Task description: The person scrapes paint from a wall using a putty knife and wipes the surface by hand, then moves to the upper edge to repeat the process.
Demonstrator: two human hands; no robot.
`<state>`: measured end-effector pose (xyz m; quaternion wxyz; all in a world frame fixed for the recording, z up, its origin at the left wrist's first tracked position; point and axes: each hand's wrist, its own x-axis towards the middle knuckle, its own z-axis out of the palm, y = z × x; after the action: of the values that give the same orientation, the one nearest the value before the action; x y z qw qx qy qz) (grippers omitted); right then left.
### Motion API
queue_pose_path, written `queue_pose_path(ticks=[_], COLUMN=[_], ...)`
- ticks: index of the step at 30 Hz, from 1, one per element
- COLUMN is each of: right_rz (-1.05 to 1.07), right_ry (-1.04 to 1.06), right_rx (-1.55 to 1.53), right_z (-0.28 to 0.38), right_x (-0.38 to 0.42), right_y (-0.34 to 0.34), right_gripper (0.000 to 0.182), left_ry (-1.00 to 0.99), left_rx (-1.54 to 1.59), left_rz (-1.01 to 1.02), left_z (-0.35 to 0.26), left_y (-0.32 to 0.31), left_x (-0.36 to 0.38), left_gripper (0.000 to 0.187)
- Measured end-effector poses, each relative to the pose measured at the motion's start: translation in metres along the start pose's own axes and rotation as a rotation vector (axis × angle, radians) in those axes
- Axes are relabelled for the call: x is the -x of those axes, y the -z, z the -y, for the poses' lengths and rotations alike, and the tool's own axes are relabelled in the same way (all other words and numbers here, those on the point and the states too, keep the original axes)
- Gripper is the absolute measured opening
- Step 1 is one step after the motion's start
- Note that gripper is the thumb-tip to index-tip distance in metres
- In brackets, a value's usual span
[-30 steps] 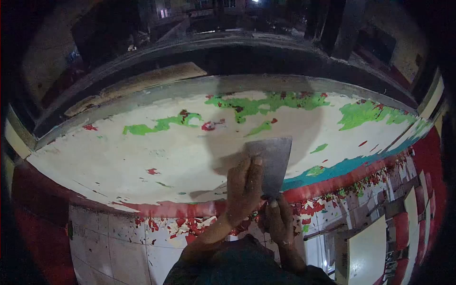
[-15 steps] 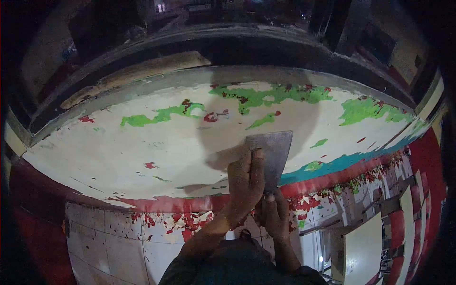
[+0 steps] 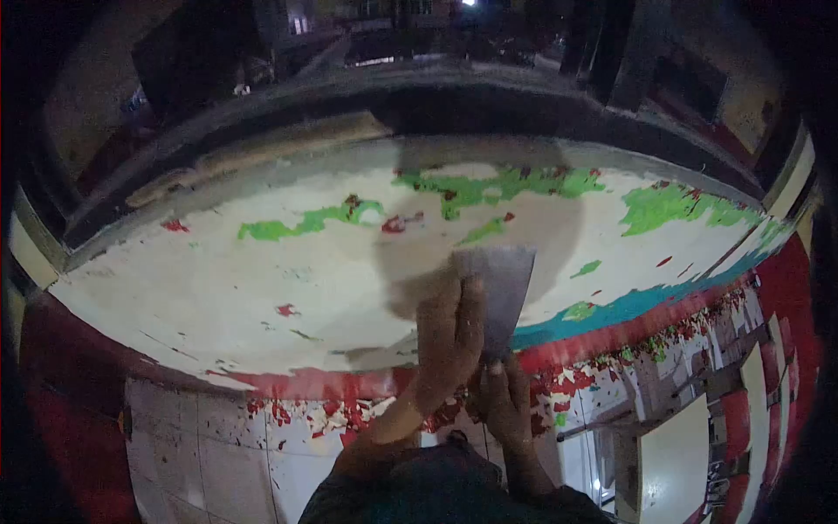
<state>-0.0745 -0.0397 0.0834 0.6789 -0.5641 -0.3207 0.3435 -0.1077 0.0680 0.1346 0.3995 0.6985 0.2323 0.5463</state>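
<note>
Scraper (image 3: 506, 293) juts past fingers (image 3: 472, 306) — right hand (image 3: 504, 400) closed on its base, left hand (image 3: 445, 341) perhaps steadying it, grip unclear.

Grey scraper (image 3: 508, 293) — broad, flat, flaring towards its far edge, slightly tilted — over a patchy, mostly white painted surface (image 3: 236, 297)

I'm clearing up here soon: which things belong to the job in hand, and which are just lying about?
Job in hand: scraper, left hand, right hand, patchy painted wall.
Lying about, apparently: paint chips on the floor, white table at the right.
</note>
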Motion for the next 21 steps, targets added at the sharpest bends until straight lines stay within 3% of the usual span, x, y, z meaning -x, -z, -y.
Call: queue_pose_path(ticks=[4, 7, 10, 13, 16, 19, 21], right_rz=[-0.028, -0.093, -0.081, -0.079, -0.069, -0.011, -0.008], right_ry=[0.019, -0.069, 0.042, -0.007, -0.060, 0.016, -0.011], right_rx=[-0.030, -0.008, 0.118, 0.008, -0.077, -0.079, -0.048], right_z=[0.003, 0.009, 0.001, 0.013, 0.013, 0.015, 0.017], right_x=[-0.002, 0.009, -0.005, -0.001, 0.006, -0.007, 0.001], right_y=[-0.002, 0.003, 0.014, 0.010, 0.008, 0.010, 0.012], right_gripper=[0.028, 0.028, 0.029, 0.028, 0.027, 0.028, 0.027], left_ry=[-0.103, 0.206, -0.028, -0.130, 0.186, -0.072, -0.035], left_rx=[-0.042, 0.051, 0.036, -0.143, 0.067, -0.064, -0.083], left_rz=[-0.018, 0.144, 0.057, -0.020, 0.138, 0.058, 0.056], left_z=[0.009, -0.002, 0.006, 0.011, -0.001, 0.000, 0.003], left_y=[-0.005, -0.005, -0.014, -0.017, -0.013, -0.015, -0.014], left_x=[-0.004, 0.002, -0.005, 0.003, 0.004, -0.008, 0.000], left_gripper=[0.020, 0.030, 0.029, 0.027, 0.018, 0.020, 0.020])
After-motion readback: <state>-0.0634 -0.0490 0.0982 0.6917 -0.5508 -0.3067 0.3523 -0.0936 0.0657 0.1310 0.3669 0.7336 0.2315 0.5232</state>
